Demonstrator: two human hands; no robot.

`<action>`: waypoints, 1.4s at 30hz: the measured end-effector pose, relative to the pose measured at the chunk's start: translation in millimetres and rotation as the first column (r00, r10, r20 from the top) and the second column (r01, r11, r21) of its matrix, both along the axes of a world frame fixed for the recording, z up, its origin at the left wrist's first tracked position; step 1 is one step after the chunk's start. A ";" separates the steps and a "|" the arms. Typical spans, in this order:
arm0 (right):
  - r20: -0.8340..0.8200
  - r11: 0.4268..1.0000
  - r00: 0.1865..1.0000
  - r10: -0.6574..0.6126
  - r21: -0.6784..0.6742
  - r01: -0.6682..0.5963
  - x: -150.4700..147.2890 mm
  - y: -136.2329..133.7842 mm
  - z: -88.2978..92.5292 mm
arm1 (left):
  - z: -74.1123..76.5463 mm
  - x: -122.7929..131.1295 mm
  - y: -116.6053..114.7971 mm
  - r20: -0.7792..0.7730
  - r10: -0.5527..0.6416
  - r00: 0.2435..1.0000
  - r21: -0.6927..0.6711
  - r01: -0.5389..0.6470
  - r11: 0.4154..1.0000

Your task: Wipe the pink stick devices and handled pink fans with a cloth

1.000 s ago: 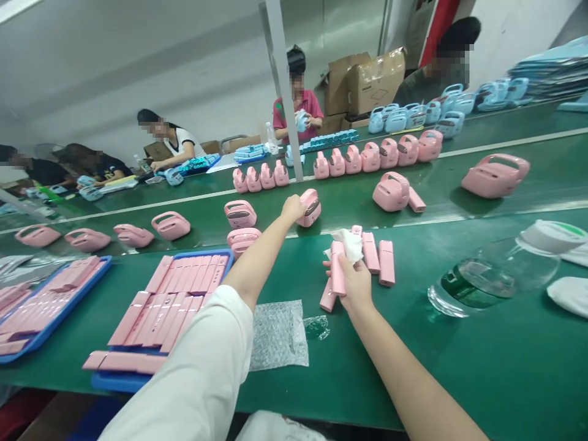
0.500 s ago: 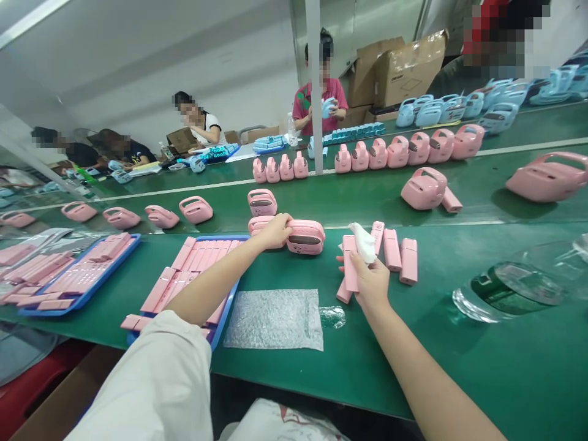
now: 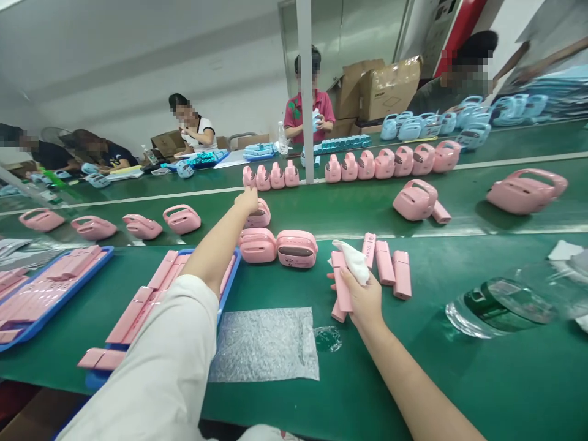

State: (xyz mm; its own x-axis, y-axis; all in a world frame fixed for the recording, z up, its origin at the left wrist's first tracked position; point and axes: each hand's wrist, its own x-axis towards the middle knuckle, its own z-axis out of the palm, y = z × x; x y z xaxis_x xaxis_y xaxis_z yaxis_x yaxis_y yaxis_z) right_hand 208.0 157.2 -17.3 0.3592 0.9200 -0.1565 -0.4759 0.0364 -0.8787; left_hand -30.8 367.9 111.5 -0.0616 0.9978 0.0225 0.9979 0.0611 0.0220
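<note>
My left hand [image 3: 247, 202] reaches over the belt's near side, its fingers closed around the handle of a pink handled device [image 3: 260, 214], partly covering it. Two rounded pink devices [image 3: 296, 248] with dark front windows stand side by side on the table below it. In my right hand [image 3: 365, 297] are a slim pink oblong case [image 3: 340, 278], held upright, and a crumpled white cloth [image 3: 353, 260] pressed against it. Around that hand lie several similar pink cases [image 3: 402, 274], one partly hidden beneath it.
Blue trays [image 3: 229, 275] of pink cases stand at left. A bubble-wrap sheet [image 3: 269, 344] lies in front of me; a large clear bottle [image 3: 503, 306] lies at right. Pink devices [image 3: 181, 218] line the green belt [image 3: 344, 208]. Co-workers [image 3: 310, 113] sit across, near blue devices [image 3: 411, 127].
My left hand has moved from the two pink devices on the table, forward and left to the device on the belt. My right hand keeps its case and cloth; the view has shifted.
</note>
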 end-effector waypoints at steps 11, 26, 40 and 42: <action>0.025 0.996 1.000 0.001 0.093 -0.004 8.5 5.1 -4.2 | 43.4 -27.5 -36.4 -0.157 -0.050 0.986 0.138 0.072 0.988; 0.063 0.963 0.981 0.182 0.189 -0.190 -7.3 -19.5 7.0 | -10.7 -36.5 -200.9 0.129 -0.505 0.854 -0.035 0.513 0.858; 0.261 0.958 0.945 0.198 0.154 -0.243 -15.3 -42.4 5.7 | -55.3 16.4 -260.7 0.340 -0.350 0.873 0.431 0.187 0.883; 0.326 0.956 0.925 0.195 0.148 -0.254 -18.2 -47.1 5.5 | -72.6 43.9 -273.1 0.574 -0.463 0.675 0.264 0.382 0.885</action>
